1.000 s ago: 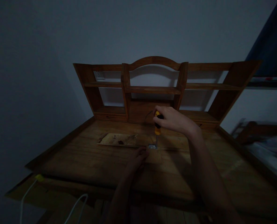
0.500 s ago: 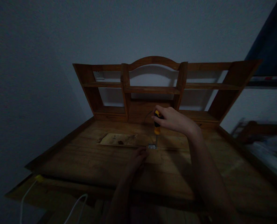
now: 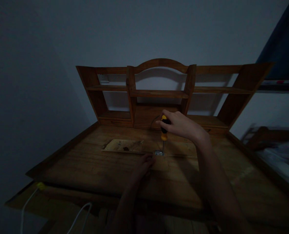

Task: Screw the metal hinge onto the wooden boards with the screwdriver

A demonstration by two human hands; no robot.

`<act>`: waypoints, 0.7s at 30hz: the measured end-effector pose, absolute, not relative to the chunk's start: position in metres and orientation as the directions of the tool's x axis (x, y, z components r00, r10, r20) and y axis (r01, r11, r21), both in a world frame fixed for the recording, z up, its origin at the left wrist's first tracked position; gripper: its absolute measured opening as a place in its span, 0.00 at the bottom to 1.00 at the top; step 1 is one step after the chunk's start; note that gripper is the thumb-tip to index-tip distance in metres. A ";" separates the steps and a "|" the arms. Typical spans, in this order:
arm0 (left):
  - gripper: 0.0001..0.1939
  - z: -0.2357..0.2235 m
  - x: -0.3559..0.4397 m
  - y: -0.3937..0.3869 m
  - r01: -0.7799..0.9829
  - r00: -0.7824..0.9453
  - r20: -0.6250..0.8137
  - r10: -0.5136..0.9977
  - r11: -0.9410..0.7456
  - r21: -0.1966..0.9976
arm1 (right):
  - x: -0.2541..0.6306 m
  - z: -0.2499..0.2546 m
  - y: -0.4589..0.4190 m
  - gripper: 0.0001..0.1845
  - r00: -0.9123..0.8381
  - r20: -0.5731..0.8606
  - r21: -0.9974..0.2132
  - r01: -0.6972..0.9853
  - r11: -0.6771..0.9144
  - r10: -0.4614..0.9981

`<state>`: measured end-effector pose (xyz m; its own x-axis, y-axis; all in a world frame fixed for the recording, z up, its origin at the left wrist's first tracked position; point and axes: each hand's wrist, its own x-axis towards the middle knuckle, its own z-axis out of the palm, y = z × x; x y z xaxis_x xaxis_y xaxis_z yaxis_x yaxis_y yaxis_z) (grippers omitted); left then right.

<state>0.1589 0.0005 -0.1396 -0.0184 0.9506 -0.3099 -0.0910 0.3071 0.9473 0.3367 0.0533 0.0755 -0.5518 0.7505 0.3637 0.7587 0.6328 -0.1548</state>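
Right hand [image 3: 172, 123] gripping, wrist [image 3: 201, 136] bent; left hand [image 3: 142, 165] curled.

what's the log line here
right hand: holding yellow-black screwdriver upright at small silver metal plate | left hand: on brown wooden desktop

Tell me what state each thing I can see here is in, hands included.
Screwdriver: upright, tip down at the metal piece.
Right hand: closed around the screwdriver's handle.
Left hand: fingers bent, beside the metal piece; grip unclear.
Metal piece: lying on the desktop.
Desktop: marked by a rough, pale strip.
Shelf unit: standing upright.
White cord: bent.
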 end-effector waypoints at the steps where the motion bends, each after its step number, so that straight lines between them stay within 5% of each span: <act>1: 0.22 -0.140 0.159 0.001 -0.089 -0.014 -0.313 0.950 0.310 0.946 | 0.337 0.076 0.053 0.20 -0.539 0.364 -0.148 0.772 0.619 0.760; 11: 0.20 -0.145 0.158 0.003 -0.065 0.019 -0.257 0.966 0.258 0.964 | 0.337 0.074 0.054 0.12 -0.570 0.362 -0.172 0.737 0.654 0.737; 21: 0.19 -0.141 0.159 0.001 -0.061 -0.032 -0.289 0.957 0.286 0.956 | 0.338 0.076 0.052 0.15 -0.558 0.355 -0.132 0.764 0.631 0.750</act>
<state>0.1595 0.0014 -0.1407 -0.0320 0.9569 -0.2887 -0.0609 0.2865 0.9562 0.3375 0.0520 0.0760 -0.5581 0.7501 0.3549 0.7643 0.6312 -0.1321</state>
